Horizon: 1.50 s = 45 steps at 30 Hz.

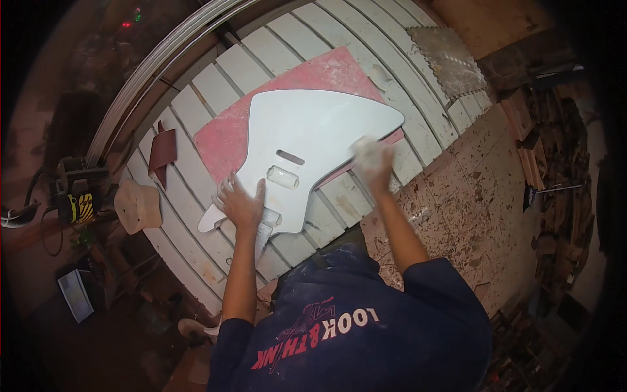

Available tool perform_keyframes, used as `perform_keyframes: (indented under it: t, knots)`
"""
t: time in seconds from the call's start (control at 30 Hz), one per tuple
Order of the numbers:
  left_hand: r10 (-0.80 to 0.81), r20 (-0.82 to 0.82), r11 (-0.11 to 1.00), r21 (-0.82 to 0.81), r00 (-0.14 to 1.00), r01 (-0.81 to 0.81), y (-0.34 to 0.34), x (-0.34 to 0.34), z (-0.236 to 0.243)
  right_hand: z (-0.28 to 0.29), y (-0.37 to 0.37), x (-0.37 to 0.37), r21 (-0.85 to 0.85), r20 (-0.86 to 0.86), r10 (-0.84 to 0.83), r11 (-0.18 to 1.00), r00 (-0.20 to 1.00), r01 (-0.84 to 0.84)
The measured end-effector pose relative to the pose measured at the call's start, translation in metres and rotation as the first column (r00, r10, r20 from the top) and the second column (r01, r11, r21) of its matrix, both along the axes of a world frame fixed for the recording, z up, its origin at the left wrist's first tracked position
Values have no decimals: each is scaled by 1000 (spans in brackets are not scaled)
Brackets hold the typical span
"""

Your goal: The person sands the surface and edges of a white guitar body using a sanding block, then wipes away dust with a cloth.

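A white guitar body [313,127] with two cutouts lies flat on a dusty pink sheet [219,140]. My left hand [241,204] rests on its lower left part, beside the larger cutout, fingers spread and holding nothing. At the right edge of the body, my dusty right hand [381,175] grips a pale pad [366,150] against the white surface. Motion blurs that hand and the pad, so the pad's exact kind is not clear.
The slatted table [418,98] carries curled reddish-brown sandpaper [162,153], a beige cap [138,206] and a metal plate with toothed edges [447,62]. A metal rail [140,75] arches over the left side. Debris litters the floor [450,215]; wood offcuts [562,215] pile up at right.
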<state>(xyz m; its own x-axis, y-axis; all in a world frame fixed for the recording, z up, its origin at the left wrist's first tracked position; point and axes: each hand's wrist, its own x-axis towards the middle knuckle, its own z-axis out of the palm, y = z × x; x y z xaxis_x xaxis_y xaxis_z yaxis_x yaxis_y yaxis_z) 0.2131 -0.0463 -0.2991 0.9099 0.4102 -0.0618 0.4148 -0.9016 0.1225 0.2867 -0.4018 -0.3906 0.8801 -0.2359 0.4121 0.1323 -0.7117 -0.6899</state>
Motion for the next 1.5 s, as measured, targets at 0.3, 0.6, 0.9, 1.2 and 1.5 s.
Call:
perform_keyframes:
  t: [0.3,0.6,0.9,1.2,1.5]
  knots:
    - [9,-65,999,-38,998,-11,-7,5,-1,48,-172,105,-346,-46,-284,904,958,251]
    - [-269,-47,960,-90,962,264,-170,56,18,23,-187,69,-396,-120,-417,852,901,342]
    - [-700,258,635,-201,666,746,-363,133,-8,24,-189,70,-366,-142,-395,873,908,323]
    - [-716,245,596,-275,654,755,-326,114,-17,6,-201,65,-420,-106,-339,867,935,267]
    - [-2,72,1000,22,997,1,-139,104,-17,17,-202,66,-350,-139,-243,919,960,182]
